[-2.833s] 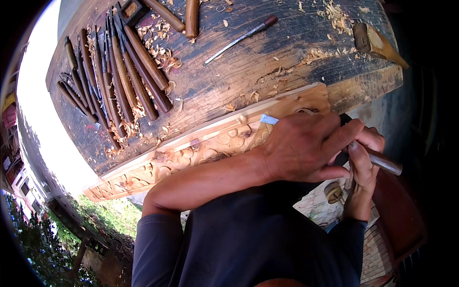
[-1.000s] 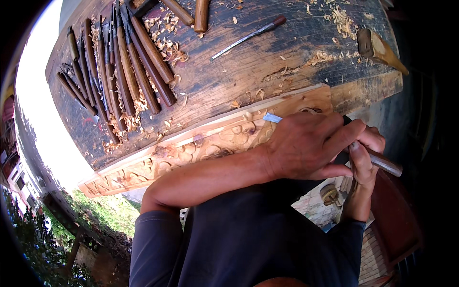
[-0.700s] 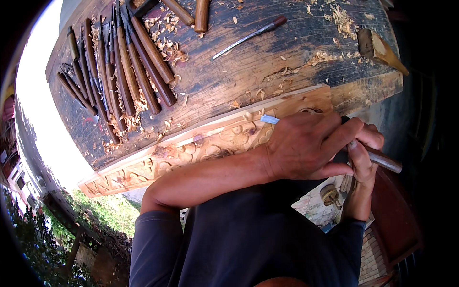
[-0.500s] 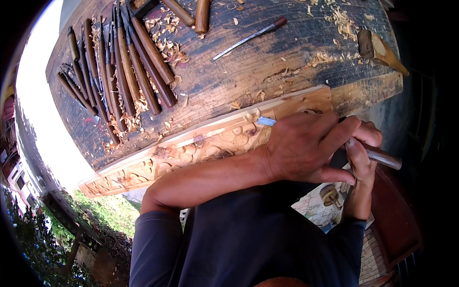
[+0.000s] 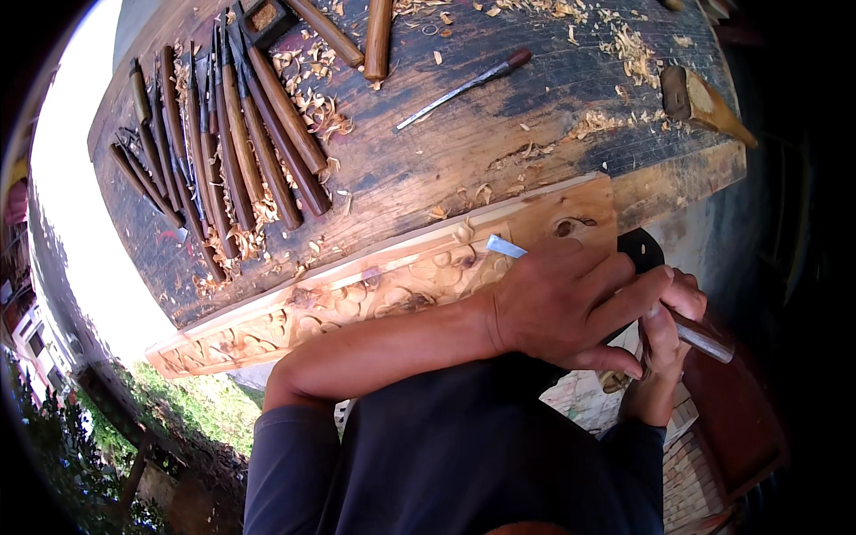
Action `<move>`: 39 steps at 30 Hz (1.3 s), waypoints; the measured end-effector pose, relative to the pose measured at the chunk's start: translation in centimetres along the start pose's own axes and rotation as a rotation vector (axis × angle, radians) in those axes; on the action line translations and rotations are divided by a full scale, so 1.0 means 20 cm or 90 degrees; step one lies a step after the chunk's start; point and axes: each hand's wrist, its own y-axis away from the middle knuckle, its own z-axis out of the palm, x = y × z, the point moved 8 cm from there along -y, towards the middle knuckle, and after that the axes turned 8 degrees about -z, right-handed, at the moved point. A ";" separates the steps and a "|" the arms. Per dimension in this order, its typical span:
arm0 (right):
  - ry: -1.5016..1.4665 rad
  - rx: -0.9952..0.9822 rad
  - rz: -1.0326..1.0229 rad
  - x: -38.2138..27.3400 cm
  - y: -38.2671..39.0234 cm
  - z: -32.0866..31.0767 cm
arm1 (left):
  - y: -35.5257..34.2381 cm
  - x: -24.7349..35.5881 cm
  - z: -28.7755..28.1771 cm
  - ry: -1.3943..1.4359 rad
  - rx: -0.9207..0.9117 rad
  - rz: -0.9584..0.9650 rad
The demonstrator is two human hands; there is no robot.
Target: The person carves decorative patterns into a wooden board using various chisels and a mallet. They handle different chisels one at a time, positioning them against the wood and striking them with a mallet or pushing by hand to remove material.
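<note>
A long pale wooden board [image 5: 374,290] with carved scrollwork lies along the near edge of a dark workbench [image 5: 464,152]. My left hand [image 5: 571,299] rests on the board's right end and wraps around a chisel. Its flat steel blade tip [image 5: 501,246] sticks out past my fingers onto the carving. My right hand [image 5: 673,325] grips the chisel's metal shank [image 5: 704,341] farther back, off the bench's right side. My left forearm lies along the board's near edge.
A row of wood-handled carving chisels [image 5: 241,143] lies on the bench's left part, among wood shavings. A thin single tool [image 5: 464,87] lies mid-bench, and a wooden mallet-like piece [image 5: 700,98] at the right corner. Grass and ground show below left.
The chisel blade has slid a little to the left along the carving, with both hands following. The view has shifted slightly.
</note>
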 end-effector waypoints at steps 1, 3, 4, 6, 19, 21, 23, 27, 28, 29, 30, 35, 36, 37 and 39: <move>0.008 0.008 0.034 0.00 0.02 -0.01 | -0.01 0.00 0.01 0.009 -0.026 -0.003; 0.002 0.034 0.082 0.00 0.04 -0.01 | -0.02 -0.01 0.02 0.027 -0.042 -0.011; -0.012 0.052 0.095 -0.02 0.03 0.00 | -0.02 -0.01 0.03 0.035 -0.050 -0.015; -0.032 0.075 0.117 -0.02 0.00 0.03 | -0.01 -0.03 0.02 0.047 -0.043 -0.027; -0.113 0.042 0.059 0.08 -0.01 0.12 | 0.03 -0.03 -0.03 -0.065 0.022 -0.058; -0.107 0.038 -0.002 0.11 0.06 0.07 | 0.05 0.02 -0.01 -0.120 0.017 -0.011; -0.056 0.116 0.020 0.15 0.16 -0.02 | 0.06 0.07 0.04 -0.171 0.020 0.039; -0.193 0.289 0.177 0.19 0.32 -0.10 | 0.11 0.20 0.10 -0.227 -0.020 0.118; -0.200 0.282 0.172 0.16 0.30 -0.11 | 0.15 0.24 0.10 -0.243 -0.041 0.139; -0.183 0.359 0.176 0.15 0.34 -0.13 | 0.19 0.28 0.11 -0.250 -0.064 0.162; -0.248 0.321 0.147 0.14 0.33 -0.11 | 0.22 0.31 0.10 -0.224 -0.121 0.154; -0.281 0.222 0.072 0.10 0.32 -0.02 | 0.37 0.23 -0.04 -0.253 -0.178 0.058; -0.275 0.211 0.070 0.09 0.30 0.00 | 0.37 0.21 -0.07 -0.236 -0.158 0.019; -0.267 0.201 0.069 0.08 0.28 0.02 | 0.37 0.22 -0.07 -0.213 -0.137 0.036; -0.220 0.147 0.072 0.04 0.21 0.05 | 0.30 0.22 -0.10 -0.174 -0.091 0.066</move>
